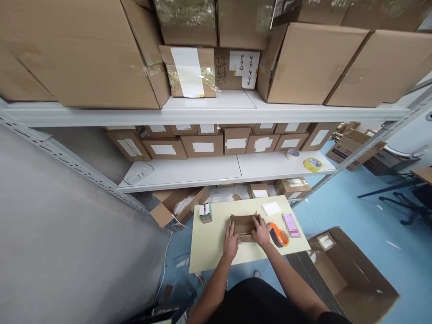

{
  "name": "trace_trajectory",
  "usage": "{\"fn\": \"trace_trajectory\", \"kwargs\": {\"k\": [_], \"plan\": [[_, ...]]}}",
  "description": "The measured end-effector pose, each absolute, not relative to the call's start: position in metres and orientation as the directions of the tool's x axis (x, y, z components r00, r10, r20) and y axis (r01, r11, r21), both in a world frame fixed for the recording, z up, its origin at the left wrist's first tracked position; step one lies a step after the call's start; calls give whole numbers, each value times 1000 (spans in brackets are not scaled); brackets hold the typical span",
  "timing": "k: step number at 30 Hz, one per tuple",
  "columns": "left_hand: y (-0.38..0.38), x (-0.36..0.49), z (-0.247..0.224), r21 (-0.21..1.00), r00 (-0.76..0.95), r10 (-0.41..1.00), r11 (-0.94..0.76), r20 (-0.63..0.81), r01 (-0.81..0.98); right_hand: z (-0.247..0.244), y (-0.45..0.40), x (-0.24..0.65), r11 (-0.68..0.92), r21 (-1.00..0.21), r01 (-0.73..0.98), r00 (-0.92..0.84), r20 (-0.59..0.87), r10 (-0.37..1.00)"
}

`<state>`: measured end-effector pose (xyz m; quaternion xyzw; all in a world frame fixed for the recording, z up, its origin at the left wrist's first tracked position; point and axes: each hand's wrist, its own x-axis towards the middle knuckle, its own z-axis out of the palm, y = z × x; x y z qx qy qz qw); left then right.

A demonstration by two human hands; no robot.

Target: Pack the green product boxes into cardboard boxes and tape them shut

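Observation:
A small brown cardboard box (245,224) lies on the pale yellow table (211,249). My left hand (231,240) rests on its left side, fingers pointing forward and laid along the edge. On the right side of the box is my right hand (261,231), its fingers bent over the edge and the inner face. Both hands touch the cardboard. Just right of my right hand sits an orange and blue tape dispenser (279,235). A small green box (205,213) stands at the table's left, and white paper (271,208) lies at the back.
Pink items (291,225) lie at the table's right. Beyond the table rises a metal shelf (189,173) with cartons, glasses (139,175) and a yellow tape roll (313,164). A large open carton (354,274) is at the lower right; another (165,213) stands behind left.

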<state>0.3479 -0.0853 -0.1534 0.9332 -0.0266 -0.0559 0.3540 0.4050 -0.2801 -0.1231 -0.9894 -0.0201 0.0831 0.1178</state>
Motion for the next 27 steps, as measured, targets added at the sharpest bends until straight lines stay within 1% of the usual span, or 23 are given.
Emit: {"fn": "trace_trajectory", "kwargs": {"k": [2,5,9,12,14,17,20,24,27], "plan": [[-94,337,-152,626,996,-75,-779,-37,-35,-126,-281,415,-971,-237,25,984,-166,66],[-109,328,-146,576,997,-15,-816,82,-60,-125,-288,434,-965,-259,32,981,-175,79],[-126,328,-124,520,963,12,-843,270,-135,-108,-300,463,-947,-306,98,983,-115,139],[-141,329,-105,475,921,36,-864,388,-166,-88,-308,487,-901,-383,202,974,-19,226],[-151,325,-96,457,900,73,-877,430,-147,-77,-313,502,-844,-449,294,948,23,318],[-168,311,-88,461,886,166,-885,433,-60,-67,-319,517,-722,-542,430,870,34,492],[-185,291,-82,472,893,248,-880,375,46,-65,-326,518,-617,-587,524,780,41,624],[-204,260,-71,465,897,328,-870,297,164,-67,-332,503,-535,-608,586,691,29,723],[-212,233,-64,476,875,414,-840,250,261,-70,-326,483,-500,-630,594,654,17,756]]}}
